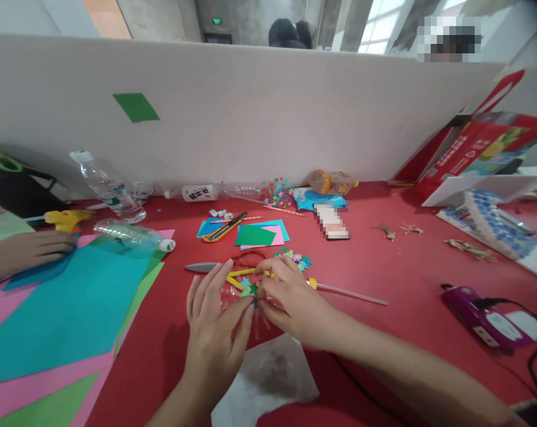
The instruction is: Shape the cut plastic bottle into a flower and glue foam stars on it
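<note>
Both of my hands meet over the red table near the middle of the head view. Thumb and fingers of my right hand (290, 299) are pinched together at a small dark piece beside green and blue paper stars (250, 288). The thumb of my left hand (219, 320) touches the same spot, its other fingers stretched upward. What exactly the fingertips hold is too small to tell. Yellow strips (237, 277) and clear plastic lie under the hands. Scissors (201, 267) with red handles are just behind them, next to a pile of coloured stars (297, 259).
A stained white cloth (272, 376) lies in front. Coloured sheets (72, 314) and another person's hand (50, 252) with a yellow glue gun (66, 220) are left. Behind are a cutter (225, 228), bottles (199, 193) and a phone (333, 222). A purple device (486, 320) is right.
</note>
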A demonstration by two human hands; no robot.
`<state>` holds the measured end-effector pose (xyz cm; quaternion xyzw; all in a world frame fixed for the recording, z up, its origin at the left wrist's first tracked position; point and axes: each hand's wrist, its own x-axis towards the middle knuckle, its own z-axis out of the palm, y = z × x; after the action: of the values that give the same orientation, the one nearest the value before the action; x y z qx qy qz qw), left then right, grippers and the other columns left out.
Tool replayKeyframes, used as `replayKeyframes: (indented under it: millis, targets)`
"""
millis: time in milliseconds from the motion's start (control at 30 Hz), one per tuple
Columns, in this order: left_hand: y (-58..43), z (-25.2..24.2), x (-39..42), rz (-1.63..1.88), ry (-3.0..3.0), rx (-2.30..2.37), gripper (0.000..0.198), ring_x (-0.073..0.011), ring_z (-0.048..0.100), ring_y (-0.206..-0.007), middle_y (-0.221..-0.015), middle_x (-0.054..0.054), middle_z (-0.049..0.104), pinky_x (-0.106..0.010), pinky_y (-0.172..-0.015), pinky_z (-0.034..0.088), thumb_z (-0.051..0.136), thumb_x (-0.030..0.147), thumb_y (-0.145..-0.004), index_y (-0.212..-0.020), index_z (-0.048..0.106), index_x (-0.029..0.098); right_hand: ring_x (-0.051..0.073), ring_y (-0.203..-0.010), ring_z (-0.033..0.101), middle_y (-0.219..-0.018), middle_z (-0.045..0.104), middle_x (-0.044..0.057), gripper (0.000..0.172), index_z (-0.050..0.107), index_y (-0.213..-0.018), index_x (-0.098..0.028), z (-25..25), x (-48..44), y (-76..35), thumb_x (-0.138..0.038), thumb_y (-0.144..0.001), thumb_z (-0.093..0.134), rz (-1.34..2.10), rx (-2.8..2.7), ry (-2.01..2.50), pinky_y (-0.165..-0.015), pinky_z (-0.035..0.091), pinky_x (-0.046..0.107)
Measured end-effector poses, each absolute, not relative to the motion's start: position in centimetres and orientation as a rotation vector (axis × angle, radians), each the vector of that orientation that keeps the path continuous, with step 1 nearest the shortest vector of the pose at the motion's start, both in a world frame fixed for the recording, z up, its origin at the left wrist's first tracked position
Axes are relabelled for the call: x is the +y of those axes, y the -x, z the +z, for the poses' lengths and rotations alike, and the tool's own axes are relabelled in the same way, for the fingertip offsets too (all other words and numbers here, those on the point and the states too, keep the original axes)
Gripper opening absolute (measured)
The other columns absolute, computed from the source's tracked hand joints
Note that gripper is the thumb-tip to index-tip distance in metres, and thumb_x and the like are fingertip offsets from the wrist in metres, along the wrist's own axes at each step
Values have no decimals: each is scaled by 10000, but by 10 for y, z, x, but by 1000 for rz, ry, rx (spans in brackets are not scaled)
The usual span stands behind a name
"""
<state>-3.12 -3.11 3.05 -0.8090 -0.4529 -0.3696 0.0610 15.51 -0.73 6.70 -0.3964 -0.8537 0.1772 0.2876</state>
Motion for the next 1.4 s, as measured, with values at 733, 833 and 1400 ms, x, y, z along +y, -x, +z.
replayKeyframes:
  millis: [733,833,1400]
  targets:
    - [33,35,-32,-1206,2500,-1560,163,-338,409,-1342,-1451,-157,430,-610,-1079,335,616,125,-817,-955,601,211,249,-1161,460,-1199,615,106,212,638,-1043,-146,63,-12,-156,-259,-865,616,-168,-2373,878,-1111,307,467]
    - [34,34,-32,-1192,2500,-1576,147,-332,409,-1344,-1456,-137,423,-608,-1085,329,618,125,-819,-926,605,224,236,-1136,473,-1163,640,82,155,648,-1004,-176,55,-12,-153,-248,-876,601,-192,-2329,914,-1108,316,459]
    - [34,33,-33,-1186,2520,-1593,142,-338,411,-1340,-1428,-131,443,-597,-1066,356,585,105,-829,-904,621,219,191,-1071,517,-1067,693,31,124,677,-960,-208,42,-14,-149,-154,-892,588,-195,-2217,905,-1102,336,422]
